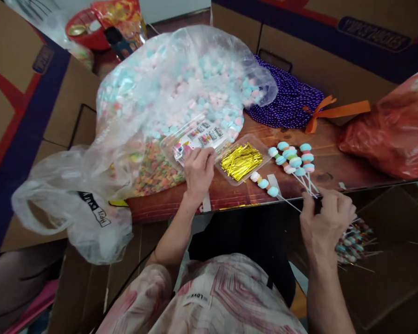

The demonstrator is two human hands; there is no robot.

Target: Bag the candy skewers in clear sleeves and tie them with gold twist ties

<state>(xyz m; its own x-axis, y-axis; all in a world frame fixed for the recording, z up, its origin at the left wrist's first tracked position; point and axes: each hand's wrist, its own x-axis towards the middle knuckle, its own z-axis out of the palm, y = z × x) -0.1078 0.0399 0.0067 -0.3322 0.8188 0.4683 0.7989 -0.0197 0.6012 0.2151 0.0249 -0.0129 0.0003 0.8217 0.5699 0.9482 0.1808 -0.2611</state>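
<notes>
My left hand (199,174) reaches into a clear plastic tray (167,147) of flat printed packets (205,134). Its fingers are bent together on the packets, and the fingertips are partly hidden. Beside it, a second clear tray (263,160) holds gold twist ties (242,161). At the table's front edge, my right hand (326,214) has thumb and fingers closed around white stick ends. One candy skewer (264,183) of pink, blue and orange pieces points toward its thumb. Several more candy skewers (292,158) lie grouped just beyond the fingers.
A big clear bag of pastel candies (181,83) covers the table's left and back. Behind are purple bead strings (285,95) with an orange ribbon (344,110). A red plastic bag (390,130) stands right. Finished skewers (355,241) lie in a box below. Cardboard boxes (334,60) flank the table.
</notes>
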